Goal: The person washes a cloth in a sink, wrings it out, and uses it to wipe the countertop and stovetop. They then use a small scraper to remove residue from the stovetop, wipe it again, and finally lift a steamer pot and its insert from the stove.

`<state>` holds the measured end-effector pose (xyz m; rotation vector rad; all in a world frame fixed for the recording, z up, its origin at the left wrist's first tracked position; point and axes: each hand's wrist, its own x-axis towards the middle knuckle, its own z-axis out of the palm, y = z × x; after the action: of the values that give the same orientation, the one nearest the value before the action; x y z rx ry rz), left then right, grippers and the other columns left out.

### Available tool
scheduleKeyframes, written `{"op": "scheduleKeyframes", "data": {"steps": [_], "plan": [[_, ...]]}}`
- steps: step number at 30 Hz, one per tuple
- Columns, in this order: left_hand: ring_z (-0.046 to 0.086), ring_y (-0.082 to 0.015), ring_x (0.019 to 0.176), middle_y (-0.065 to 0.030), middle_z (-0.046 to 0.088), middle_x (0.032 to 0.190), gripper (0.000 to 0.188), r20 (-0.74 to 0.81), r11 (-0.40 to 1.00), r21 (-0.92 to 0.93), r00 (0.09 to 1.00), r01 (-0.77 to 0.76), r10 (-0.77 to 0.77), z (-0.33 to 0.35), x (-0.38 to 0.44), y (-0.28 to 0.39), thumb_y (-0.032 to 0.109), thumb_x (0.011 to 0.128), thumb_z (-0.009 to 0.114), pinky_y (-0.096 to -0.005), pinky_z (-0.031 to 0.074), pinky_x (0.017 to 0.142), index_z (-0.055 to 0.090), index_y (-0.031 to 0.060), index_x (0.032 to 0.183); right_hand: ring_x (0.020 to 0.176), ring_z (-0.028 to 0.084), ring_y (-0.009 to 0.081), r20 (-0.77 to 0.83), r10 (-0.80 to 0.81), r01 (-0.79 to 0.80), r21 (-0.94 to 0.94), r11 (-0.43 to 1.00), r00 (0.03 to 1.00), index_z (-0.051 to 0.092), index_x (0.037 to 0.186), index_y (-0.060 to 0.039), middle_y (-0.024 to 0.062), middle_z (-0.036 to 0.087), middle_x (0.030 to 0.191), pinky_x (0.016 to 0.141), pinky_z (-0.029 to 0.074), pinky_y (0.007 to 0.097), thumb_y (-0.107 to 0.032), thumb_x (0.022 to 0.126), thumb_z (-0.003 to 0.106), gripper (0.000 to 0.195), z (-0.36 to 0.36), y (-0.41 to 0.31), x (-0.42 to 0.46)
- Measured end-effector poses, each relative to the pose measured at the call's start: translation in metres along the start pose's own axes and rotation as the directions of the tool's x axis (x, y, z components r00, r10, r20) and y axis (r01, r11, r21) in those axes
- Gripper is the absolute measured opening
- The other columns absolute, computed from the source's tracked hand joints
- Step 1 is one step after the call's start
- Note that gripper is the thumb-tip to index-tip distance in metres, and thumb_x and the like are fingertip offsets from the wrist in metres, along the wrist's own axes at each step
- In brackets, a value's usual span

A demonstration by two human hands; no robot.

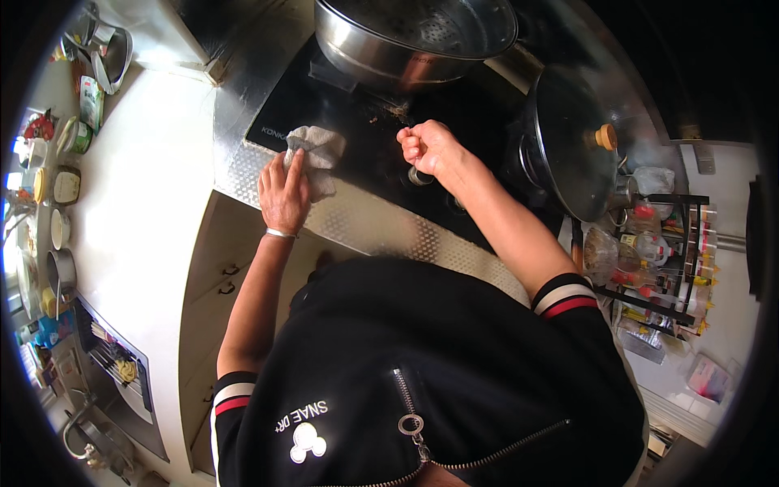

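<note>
My left hand [285, 192] presses a grey cloth [322, 146] onto the front left corner of a black KONKA gas cooktop [359, 158]. The cloth is bunched beneath and ahead of my fingers. Over the cooktop, above a control knob [420, 176], my right hand [429, 146] is curled with its fingers drawn in; whether something thin is in it cannot be made out. Just beyond its fingers lie brown crumbs of residue [397, 111]. A large steel steamer pot [389, 55] with a perforated insert stands behind them on the cooktop.
To the right, a wok with a dark lid [572, 146] and wooden knob stands near my right forearm. A rack of seasoning bottles [657, 262] is beyond it. On the left, a white counter [140, 182] carries jars and cups, with a sink [115, 395] at the lower left.
</note>
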<state>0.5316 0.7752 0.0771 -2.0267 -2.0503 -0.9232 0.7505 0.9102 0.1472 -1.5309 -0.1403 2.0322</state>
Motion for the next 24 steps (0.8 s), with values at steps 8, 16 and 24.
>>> {"op": "scheduleKeyframes", "data": {"steps": [8, 16, 24], "plan": [[0.043, -0.0327, 0.104, -0.0168, 0.044, 0.115, 0.049, 0.092, 0.998, 0.05, 0.995, 0.029, -0.033, -0.005, -0.005, -0.003, 0.009, 0.073, 0.051, -0.0422, 0.034, 0.089, 0.046, 0.0137, 0.121, 0.033, 0.021, 0.0061, -0.033, -0.079, 0.084, 0.168, 0.982, 0.996, 0.039, 0.073, -0.0157, -0.0033, 0.031, 0.048, 0.03, 0.015, 0.022, -0.014, 0.084, 0.047, 0.013, 0.011, 0.035, 0.001], [0.043, -0.0335, 0.104, -0.0182, 0.043, 0.116, 0.048, 0.101, 1.0, 0.016, 0.995, 0.006, -0.007, -0.001, -0.001, -0.007, 0.01, 0.074, 0.049, -0.0425, 0.034, 0.089, 0.045, 0.0128, 0.122, 0.033, 0.02, 0.0057, -0.115, -0.096, 0.12, 0.224, 0.967, 0.989, 0.043, 0.077, -0.0165, -0.0031, 0.034, 0.05, 0.031, 0.015, 0.0216, -0.012, 0.082, 0.05, 0.01, 0.02, 0.051, -0.003], [0.044, -0.0323, 0.098, -0.0164, 0.045, 0.111, 0.049, 0.167, 0.993, -0.103, 0.983, -0.064, 0.08, -0.007, 0.009, -0.015, 0.016, 0.076, 0.051, -0.0411, 0.034, 0.085, 0.042, 0.0144, 0.124, 0.036, 0.02, 0.0054, -0.198, -0.152, 0.191, 0.197, 0.962, 0.968, 0.052, 0.088, -0.014, -0.0052, 0.029, 0.05, 0.035, 0.015, 0.0214, -0.014, 0.083, 0.055, 0.006, 0.026, 0.053, -0.01]]}}
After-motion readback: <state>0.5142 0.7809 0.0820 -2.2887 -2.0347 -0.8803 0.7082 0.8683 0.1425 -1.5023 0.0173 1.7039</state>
